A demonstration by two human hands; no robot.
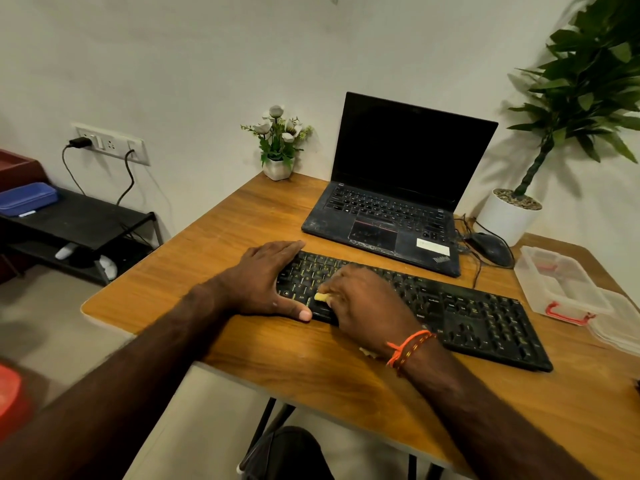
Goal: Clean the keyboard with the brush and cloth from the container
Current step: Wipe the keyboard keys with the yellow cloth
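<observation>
Two bare hands on one black keyboard [450,306], lying slantwise across a wooden desk [311,382]. Left hand [266,278] flat over the keyboard's left end, fingers straight, thumb along the near edge. Right hand [363,303] curled round a small yellow object [321,297], pressed to the lower-left keys; whether brush or cloth, cannot tell. One orange thread band [410,344] at the right wrist.

One clear plastic container [557,289] with a red clasp at the desk's right side, well apart from the hands, its clear lid [616,327] just beside it. One open black laptop [398,202] behind the keyboard, screen dark, palm rest scuffed and dusty. One black mouse [491,247] to the laptop's right, cable trailing. One small white pot of white flowers [278,143] at the far left corner of the desk.

Desk top in warm wood grain, corners rounded, on dark metal legs, against a plain white wall. One tall leafy plant in a round white pot [512,216] at right. One wall socket strip [110,143] with two cables plugged in at left, above a low black shelf [79,223] bearing one blue box [27,199]. Pale floor below.
</observation>
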